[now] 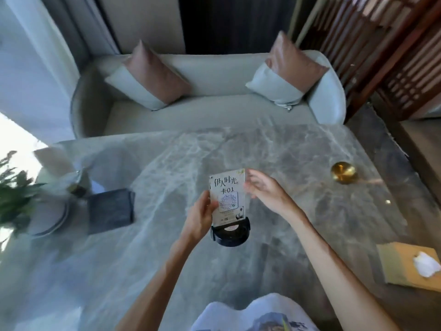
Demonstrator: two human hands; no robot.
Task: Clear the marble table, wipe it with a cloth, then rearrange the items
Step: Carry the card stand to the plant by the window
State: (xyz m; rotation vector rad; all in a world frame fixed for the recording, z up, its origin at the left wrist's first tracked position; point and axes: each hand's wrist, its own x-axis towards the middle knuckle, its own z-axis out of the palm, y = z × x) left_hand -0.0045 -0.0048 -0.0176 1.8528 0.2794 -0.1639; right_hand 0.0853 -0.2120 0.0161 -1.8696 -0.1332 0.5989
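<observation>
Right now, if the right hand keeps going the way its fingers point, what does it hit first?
Probably the sign card: the right hand is open, fingers aimed left at its right edge, close by. The left hand grips the opposite edge. Depth is unclear.

Left hand (200, 217) closed in grip; right hand (265, 189) open, fingers spread, both arms extended.

You're in some kind of cafe or lounge booth, not a home. Giveaway is the table sign (228, 194) with a QR code and "01" printed on it, standing in a black base on the marble table (274, 149). There's also a brass call bell (343, 172), a tissue box (405, 266), a curved sofa (205, 108) with matching cushions (152, 77), and a wooden lattice screen (393, 56) beside the sofa.
</observation>
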